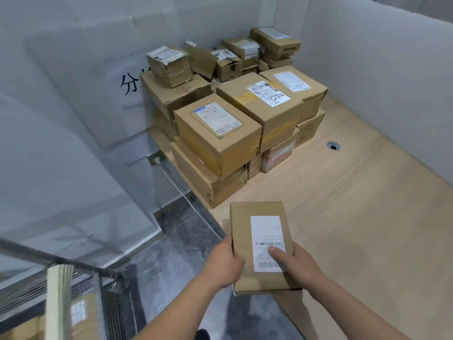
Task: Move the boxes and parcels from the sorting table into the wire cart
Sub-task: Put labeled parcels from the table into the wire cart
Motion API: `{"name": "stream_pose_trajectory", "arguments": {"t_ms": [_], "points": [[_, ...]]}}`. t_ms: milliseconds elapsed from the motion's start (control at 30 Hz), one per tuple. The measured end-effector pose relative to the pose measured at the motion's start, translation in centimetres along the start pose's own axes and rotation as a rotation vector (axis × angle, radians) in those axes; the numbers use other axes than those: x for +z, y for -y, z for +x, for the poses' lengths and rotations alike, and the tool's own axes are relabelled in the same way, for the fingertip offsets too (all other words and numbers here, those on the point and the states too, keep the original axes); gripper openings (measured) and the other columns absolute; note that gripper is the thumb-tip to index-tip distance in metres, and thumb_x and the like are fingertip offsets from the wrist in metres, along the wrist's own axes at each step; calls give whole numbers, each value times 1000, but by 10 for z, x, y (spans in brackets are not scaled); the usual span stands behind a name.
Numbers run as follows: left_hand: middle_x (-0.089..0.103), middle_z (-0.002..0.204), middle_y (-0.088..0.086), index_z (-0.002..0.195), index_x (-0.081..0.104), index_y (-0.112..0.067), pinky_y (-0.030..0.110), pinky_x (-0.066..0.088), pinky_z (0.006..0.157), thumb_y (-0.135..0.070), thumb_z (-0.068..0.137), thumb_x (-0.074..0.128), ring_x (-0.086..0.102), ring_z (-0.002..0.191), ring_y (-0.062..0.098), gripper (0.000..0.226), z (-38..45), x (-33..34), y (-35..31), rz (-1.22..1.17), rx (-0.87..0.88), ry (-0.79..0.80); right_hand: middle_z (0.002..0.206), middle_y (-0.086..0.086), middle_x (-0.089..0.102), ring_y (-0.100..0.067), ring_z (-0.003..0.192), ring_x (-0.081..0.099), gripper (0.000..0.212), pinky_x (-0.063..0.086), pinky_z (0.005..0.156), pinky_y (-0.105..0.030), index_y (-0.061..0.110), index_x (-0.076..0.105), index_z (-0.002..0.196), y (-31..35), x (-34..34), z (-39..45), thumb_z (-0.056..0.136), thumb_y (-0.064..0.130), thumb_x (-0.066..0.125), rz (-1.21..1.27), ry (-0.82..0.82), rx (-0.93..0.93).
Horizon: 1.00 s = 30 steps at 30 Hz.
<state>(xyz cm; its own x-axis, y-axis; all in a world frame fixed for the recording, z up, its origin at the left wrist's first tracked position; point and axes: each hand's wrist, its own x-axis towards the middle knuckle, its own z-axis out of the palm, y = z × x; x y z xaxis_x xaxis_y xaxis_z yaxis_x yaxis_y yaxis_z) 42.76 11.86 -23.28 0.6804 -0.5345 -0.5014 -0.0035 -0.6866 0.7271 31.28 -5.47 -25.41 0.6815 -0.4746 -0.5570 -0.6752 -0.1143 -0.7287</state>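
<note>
Parcel first: a flat brown cardboard parcel (261, 246) with a white barcode label on top sits between our two hands, held at the near left corner of the sorting table (355, 217), partly over the table's edge and partly over the grey floor (171, 266). Whether its far end rests on the wood or is lifted we cannot tell. Our left hand (226, 263) grips the parcel's left side, fingers curled under it and thumb along the edge. Our right hand (294, 262) grips the right side, thumb pressed flat on the label, the other fingers hidden beneath.

We judge this to be the carrying step for one parcel: it is in hand and off the pile, but not yet in the cart. The wire cart (81, 285) stands low to our left, just beside the table's corner, with a brown box (81, 312) already inside and a pale upright board (58, 303) at its near rim. The next move calls for swinging the parcel left and down over the cart's top rail, clear of that board.

Further back, the stack of boxes (232, 114) waits against the grey wall (73, 94), several layers deep, so much of the task remains.
</note>
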Motion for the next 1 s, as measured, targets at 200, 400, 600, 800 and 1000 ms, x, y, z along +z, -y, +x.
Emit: {"name": "stream_pose_trajectory", "arguments": {"t_ms": [200,400,600,800,1000], "points": [[64,114,-7,122,58,-19,19,50,77,-17,94,59,60,103,10,28,-33,14,13,-116,-122,-93,108,6,76,-12,97,73,33,55,87,-36,20,60,118,-18,8,-7,94,41,68,212,109,69],[71,108,-9,111,65,-23,39,56,94,-22,81,58,65,103,12,31,-71,4,38,-204,-221,-196,106,-8,76,-17,88,76,36,53,68,-29,12,54,115,-15,30,-16,93,35,70,269,243,61],[73,106,-10,110,67,-25,46,58,91,-24,76,63,68,100,15,34,-110,-24,61,-330,-270,-308,101,-7,78,-19,87,76,44,54,66,-30,12,50,119,13,59,-21,88,32,74,232,415,-8],[72,112,-8,113,65,-27,47,56,95,-9,85,65,67,106,15,33,-140,-63,88,-376,-246,-414,102,4,78,-22,96,75,50,58,91,-48,23,46,130,49,100,-23,90,21,75,186,517,-122],[72,114,-11,119,66,-24,41,52,101,-23,73,66,67,109,9,46,-163,-105,115,-379,-227,-481,102,7,79,-14,87,76,73,54,64,-28,43,42,132,93,141,-43,65,35,72,164,593,-176]]}}
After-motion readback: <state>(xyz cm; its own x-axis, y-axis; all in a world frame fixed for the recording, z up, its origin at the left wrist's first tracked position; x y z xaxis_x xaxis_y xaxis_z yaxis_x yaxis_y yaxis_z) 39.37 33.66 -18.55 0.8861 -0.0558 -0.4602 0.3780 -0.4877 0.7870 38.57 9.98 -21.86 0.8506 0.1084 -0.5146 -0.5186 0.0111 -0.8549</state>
